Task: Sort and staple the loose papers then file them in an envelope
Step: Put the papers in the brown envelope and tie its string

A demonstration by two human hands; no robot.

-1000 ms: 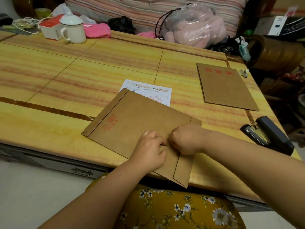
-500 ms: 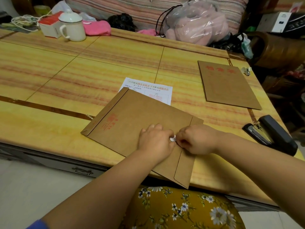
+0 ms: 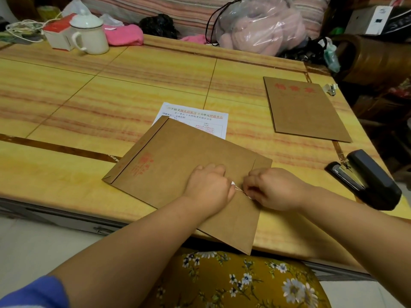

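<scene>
On the brown envelope (image 3: 178, 165) near the surface's (image 3: 66, 90) front edge, the left hand (image 3: 208, 187) rests curled, pressing by the flap, while the right hand (image 3: 277, 188) pinches a thin white string (image 3: 237, 189). A printed paper (image 3: 200, 117) lies under the envelope's far corner; a stapler (image 3: 367, 181) lies right.

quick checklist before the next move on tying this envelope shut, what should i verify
1. Envelope lies flat on the table: ok, though its near corner overhangs the edge.
2. Left hand rests on the envelope beside the closure: ok.
3. Right hand pinches the white string: ok, a short length shows between the hands.
4. String wound fully round the button: cannot tell, the hands hide it.
5. All papers filed: not ok, a printed sheet still lies partly under the envelope's far edge.
6. Stapler out of the way at the right: ok.
</scene>
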